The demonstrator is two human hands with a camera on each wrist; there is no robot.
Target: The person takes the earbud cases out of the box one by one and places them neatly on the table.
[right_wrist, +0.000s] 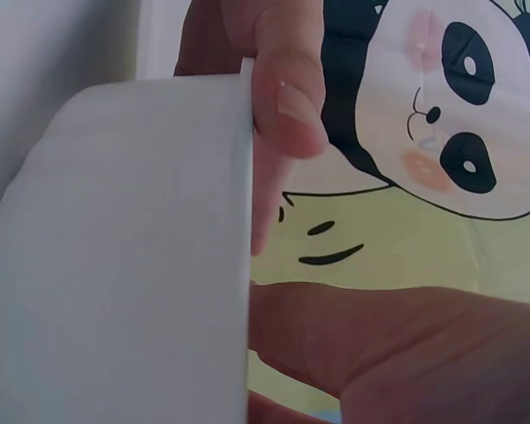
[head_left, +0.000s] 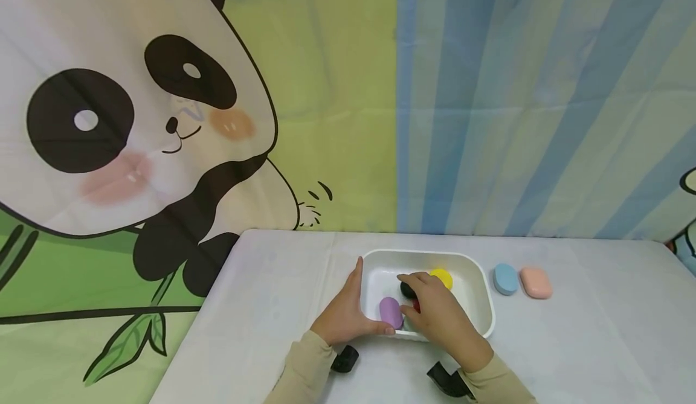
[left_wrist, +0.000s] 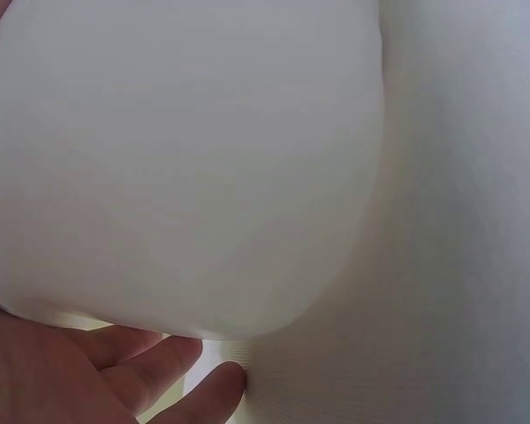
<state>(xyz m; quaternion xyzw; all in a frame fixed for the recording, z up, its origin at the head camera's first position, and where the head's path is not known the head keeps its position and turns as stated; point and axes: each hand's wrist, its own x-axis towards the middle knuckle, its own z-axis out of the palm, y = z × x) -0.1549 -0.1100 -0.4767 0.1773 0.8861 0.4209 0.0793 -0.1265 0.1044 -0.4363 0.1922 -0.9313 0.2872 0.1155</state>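
A white rectangular tray (head_left: pixel 478 295) stands on the table in the head view. My left hand (head_left: pixel 348 316) grips its near left corner, thumb along the front rim, fingers against the left wall. In the left wrist view, its fingers (left_wrist: pixel 150 371) reach past the tray's side. My right hand (head_left: pixel 443 316) reaches down inside, index finger over a black rounded piece (head_left: pixel 406 290), thumb beside a red piece (head_left: pixel 416 306). Whether it holds either is hidden. A purple oval piece (head_left: pixel 390 312) lies near the left thumb, a yellow round piece (head_left: pixel 442 277) behind the right hand.
A light blue rounded piece (head_left: pixel 506 279) and a pink rounded square (head_left: pixel 536 282) lie on the white table (head_left: pixel 609 331), right of the tray. Black straps (head_left: pixel 345 359) show at both wrists. A curtain with a panda print (head_left: pixel 217 144) hangs behind the table.
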